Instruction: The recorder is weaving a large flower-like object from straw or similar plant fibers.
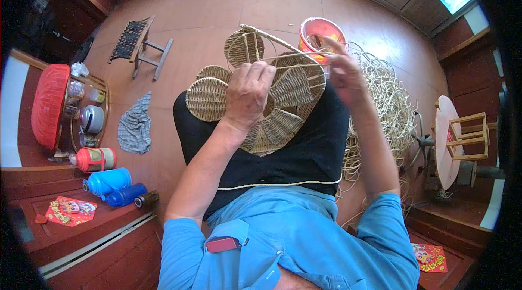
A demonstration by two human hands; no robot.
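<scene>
Across my lap lies a straw-coloured woven piece (283, 129) with petal-shaped panels and a pointed outer frame. My left hand (248, 94) is closed over its middle, knuckles up, gripping the weaving; the fingertips are hidden. Off the right edge of the piece, my right hand (346, 75) is raised, with thumb and fingers pinched on a pale cord (299, 61). That cord stretches between the two hands over the upper panels. A loose strand (277, 183) crosses my lap near the waist.
Beyond my right hand stand a red bucket (305, 32) and a large heap of pale cord (383, 105). A low stool (130, 40) and a checked cloth (135, 127) are at left. Flasks (109, 181) line the left side; a round-topped table (445, 154) stands at right.
</scene>
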